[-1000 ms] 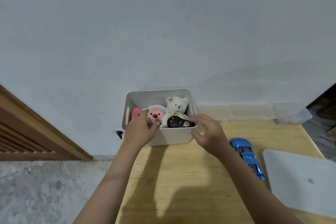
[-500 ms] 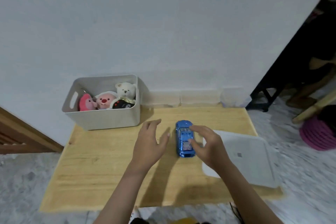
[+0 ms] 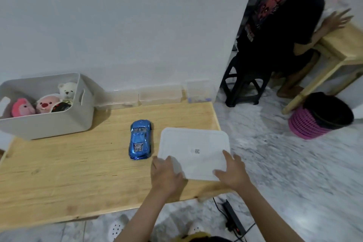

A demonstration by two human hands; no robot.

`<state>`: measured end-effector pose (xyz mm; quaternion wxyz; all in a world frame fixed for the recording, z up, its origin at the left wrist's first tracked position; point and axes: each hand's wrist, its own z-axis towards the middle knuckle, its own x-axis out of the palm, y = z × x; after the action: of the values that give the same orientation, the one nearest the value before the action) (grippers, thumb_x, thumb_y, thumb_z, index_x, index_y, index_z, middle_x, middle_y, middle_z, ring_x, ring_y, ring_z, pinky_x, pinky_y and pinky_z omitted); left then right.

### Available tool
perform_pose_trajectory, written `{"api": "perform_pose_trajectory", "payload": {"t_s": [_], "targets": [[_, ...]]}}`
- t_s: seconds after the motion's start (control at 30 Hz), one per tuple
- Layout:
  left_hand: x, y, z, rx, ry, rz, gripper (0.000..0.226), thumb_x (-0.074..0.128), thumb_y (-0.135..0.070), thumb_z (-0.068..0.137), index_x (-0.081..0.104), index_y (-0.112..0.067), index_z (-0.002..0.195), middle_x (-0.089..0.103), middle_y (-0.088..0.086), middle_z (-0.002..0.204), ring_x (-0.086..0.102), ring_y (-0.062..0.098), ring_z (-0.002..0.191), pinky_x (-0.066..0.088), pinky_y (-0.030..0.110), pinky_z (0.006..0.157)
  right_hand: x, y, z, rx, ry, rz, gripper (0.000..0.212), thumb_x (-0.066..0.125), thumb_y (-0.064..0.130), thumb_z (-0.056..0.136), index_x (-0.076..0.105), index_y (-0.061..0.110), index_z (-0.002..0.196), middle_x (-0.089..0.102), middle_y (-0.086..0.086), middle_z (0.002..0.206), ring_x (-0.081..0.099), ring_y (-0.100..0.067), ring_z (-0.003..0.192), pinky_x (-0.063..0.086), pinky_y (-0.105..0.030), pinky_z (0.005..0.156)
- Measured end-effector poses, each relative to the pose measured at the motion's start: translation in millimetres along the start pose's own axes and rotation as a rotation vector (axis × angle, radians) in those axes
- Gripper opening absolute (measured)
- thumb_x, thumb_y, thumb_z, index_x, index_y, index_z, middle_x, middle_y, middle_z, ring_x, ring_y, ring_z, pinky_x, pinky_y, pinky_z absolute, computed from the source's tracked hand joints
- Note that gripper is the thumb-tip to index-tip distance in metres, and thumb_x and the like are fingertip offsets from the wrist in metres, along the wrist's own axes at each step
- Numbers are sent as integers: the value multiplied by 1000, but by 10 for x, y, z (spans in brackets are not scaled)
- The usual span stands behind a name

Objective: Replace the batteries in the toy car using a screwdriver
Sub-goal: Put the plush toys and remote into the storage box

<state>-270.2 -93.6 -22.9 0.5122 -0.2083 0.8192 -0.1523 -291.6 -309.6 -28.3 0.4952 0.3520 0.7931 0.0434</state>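
A shiny blue toy car (image 3: 140, 139) lies on the wooden table (image 3: 78, 167), nose pointing away from me. To its right sits a flat white lidded box (image 3: 194, 151) with a small code label. My left hand (image 3: 167, 175) rests with spread fingers at the box's near left corner. My right hand (image 3: 231, 171) lies on the box's near right corner, fingers apart. Neither hand touches the car. No screwdriver or batteries are visible.
A grey bin (image 3: 47, 122) with plush toys stands at the table's back left. Clear plastic boxes (image 3: 159, 94) line the wall. Another person (image 3: 282, 21) sits on a black stool at the right. A pink basket (image 3: 320, 118) and a power strip (image 3: 233, 216) are on the floor.
My hands left the bin, passed by the blue car, and now rest on the white box's near corners. The view has swung right.
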Motion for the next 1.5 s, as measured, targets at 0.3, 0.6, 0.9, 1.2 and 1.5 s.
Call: {"api": "perform_pose_trajectory", "payload": {"t_s": [0.3,0.6,0.9,1.2,1.5], "targets": [[10,-252,76,23,-116,-96,75,71,-48,75,35,-23,137,19,11,136,29,30,125,40,35,99,-237,4,11,23,-66,125,99,78,45,69,19,25,147,21,-16,141,21,-35,133,34,-45,105],[-797,-95,252,79,-415,-115,63,65,-44,82,43,-17,134,22,20,144,28,39,125,40,43,95,-400,1027,-86,-160,-312,149,91,76,45,71,29,20,145,32,-17,135,28,-36,126,39,-44,93],[-2027,921,458,26,-672,-135,52,68,-41,80,54,-12,122,35,24,136,35,41,117,38,44,94,11,2728,-243,-271,-299,103,83,66,53,77,27,26,146,23,-10,148,20,-30,136,32,-37,105],[-3105,2103,647,-34,-821,-155,47,69,-38,78,57,-11,115,30,21,145,35,41,122,39,45,94,721,4180,-345,-435,-272,66,79,61,57,79,27,28,145,15,-12,151,18,-34,135,33,-40,105],[-3715,2837,993,-143,-723,-172,49,63,-40,82,55,-14,123,37,13,136,34,34,123,41,38,86,1146,5090,-276,-453,-179,-27,67,58,52,83,35,22,139,20,-15,147,24,-34,130,37,-36,95]]}}
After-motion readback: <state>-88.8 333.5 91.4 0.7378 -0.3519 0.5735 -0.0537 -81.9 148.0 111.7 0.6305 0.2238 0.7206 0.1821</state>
